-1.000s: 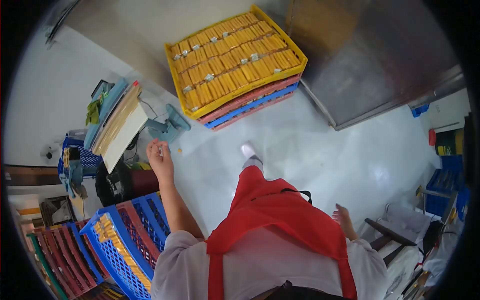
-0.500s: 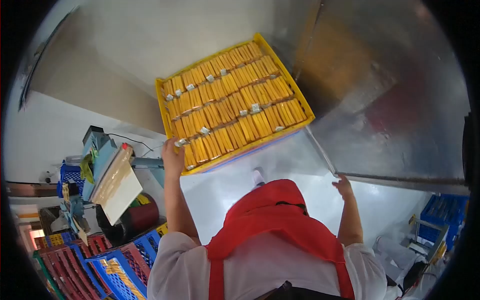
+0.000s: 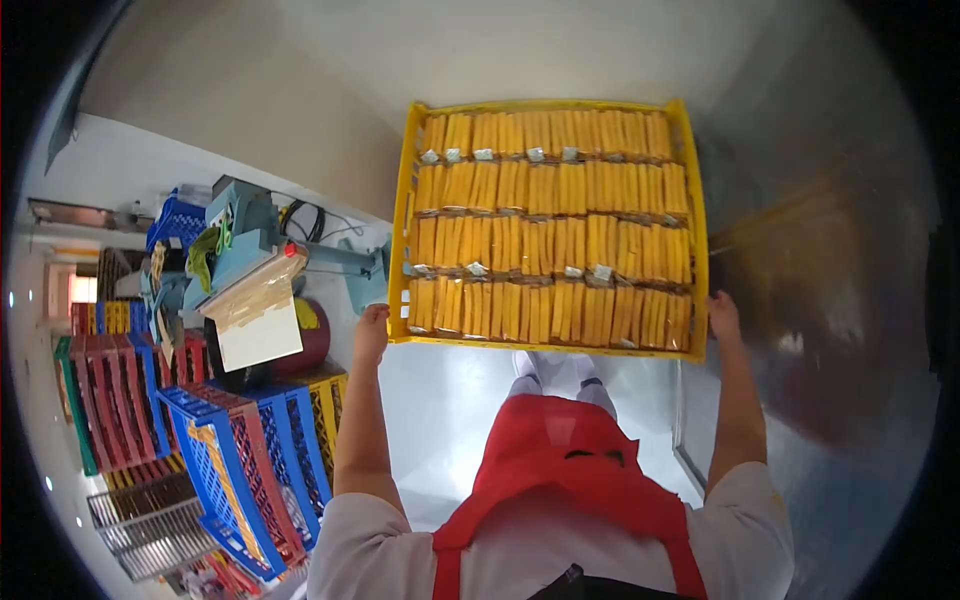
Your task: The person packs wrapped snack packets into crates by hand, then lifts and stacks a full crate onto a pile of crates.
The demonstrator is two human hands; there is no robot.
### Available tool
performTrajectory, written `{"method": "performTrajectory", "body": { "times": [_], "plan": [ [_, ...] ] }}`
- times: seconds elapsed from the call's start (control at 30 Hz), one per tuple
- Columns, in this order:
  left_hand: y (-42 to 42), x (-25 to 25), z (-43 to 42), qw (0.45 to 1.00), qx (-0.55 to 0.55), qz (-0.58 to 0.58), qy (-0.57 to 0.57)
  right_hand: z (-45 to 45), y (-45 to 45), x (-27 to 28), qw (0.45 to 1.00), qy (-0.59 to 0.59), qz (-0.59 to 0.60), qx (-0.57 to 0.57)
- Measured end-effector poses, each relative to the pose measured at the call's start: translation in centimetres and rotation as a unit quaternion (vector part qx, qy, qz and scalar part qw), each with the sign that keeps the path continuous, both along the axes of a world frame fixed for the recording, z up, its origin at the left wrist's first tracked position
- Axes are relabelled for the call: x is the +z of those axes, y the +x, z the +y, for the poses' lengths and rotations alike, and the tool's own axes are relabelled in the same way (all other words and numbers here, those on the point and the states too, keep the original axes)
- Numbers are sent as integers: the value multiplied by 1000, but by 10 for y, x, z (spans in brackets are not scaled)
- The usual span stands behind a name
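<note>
A yellow plastic crate (image 3: pixel 699 235) sits in front of me, filled with four rows of flat yellow-orange packs (image 3: pixel 552 246) in clear wrapping. Small white labels show between some of the packs. At the crate's near left corner, my left hand (image 3: pixel 372 330) has its fingers closed on the side. My right hand (image 3: pixel 723 314) grips the opposite side near the right front corner. The crate's walls partly hide the fingertips of both hands.
A shiny metal panel (image 3: pixel 830 270) stands close on my right. To the left are a blue-grey machine (image 3: pixel 240 245) with a white board (image 3: pixel 258 335), and stacked blue, red and yellow crates (image 3: pixel 225 470). A beige wall (image 3: pixel 270 130) rises behind the crate.
My right hand has come from the metal panel's edge to the crate's right side. The crate has turned square to me and appears further right in view. My left hand stays at its left corner.
</note>
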State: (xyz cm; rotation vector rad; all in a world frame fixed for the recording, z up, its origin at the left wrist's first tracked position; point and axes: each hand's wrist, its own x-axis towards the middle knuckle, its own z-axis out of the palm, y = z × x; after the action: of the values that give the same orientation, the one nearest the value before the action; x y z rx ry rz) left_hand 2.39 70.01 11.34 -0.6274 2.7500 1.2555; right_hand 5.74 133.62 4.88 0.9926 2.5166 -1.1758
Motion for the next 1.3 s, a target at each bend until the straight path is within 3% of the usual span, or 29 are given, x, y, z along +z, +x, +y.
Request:
{"method": "performTrajectory", "body": {
  "times": [0.07,0.13,0.17,0.23,0.27,0.3,0.37,0.43,0.53,0.6,0.83,0.93,1.0,1.07,1.1,1.13,1.23,1.3],
  "plan": [
    [-12,-19,2,999,10,-50,2,1,-48,3,995,80,-34,39],
    [-43,-83,-33,982,-57,-48,-172,-11,-94,18,989,70,-124,33],
    [-48,-104,-42,965,-87,-49,-242,-4,-107,-3,991,81,-103,20],
    [-69,-125,-43,960,-77,-83,-256,5,-130,-25,991,97,-92,13],
    [-82,-130,-43,954,-71,-98,-274,7,-141,-26,992,45,-119,-5],
    [-93,-127,-39,954,-72,-105,-273,6,-151,-28,989,-7,-143,-24],
    [-117,-116,-23,966,-55,-159,-194,27,-163,-65,991,21,-130,-29],
    [-139,-153,-46,966,-28,-180,-182,36,-166,-85,991,50,-120,-39],
    [-150,-172,-47,971,22,-154,-180,23,-172,-72,985,64,-147,-69],
    [-152,-200,-64,989,51,-118,-79,-7,-173,-42,992,-52,-21,-115],
    [-156,-185,-57,978,29,-161,-128,29,-169,-71,991,-104,-29,-82],
    [-156,-190,-56,975,20,-144,-169,35,-173,-77,973,-164,-57,-154],
    [-157,-177,-46,973,14,-143,-179,41,-173,-83,995,-88,-39,-38],
    [-167,-160,-44,970,16,-138,-197,62,-173,-93,996,-85,-25,-26],
    [-171,-153,-47,959,-51,-122,-251,64,-177,-103,996,-85,-31,-19],
    [-162,-152,-52,937,-121,-122,-303,54,-174,-87,990,-127,-36,-53],
    [-169,-131,-52,957,-22,-154,-247,24,-171,-35,960,-241,19,-138],
    [-169,-125,-55,955,-12,-161,-250,31,-180,-38,966,-222,0,-132]
  ]
}}
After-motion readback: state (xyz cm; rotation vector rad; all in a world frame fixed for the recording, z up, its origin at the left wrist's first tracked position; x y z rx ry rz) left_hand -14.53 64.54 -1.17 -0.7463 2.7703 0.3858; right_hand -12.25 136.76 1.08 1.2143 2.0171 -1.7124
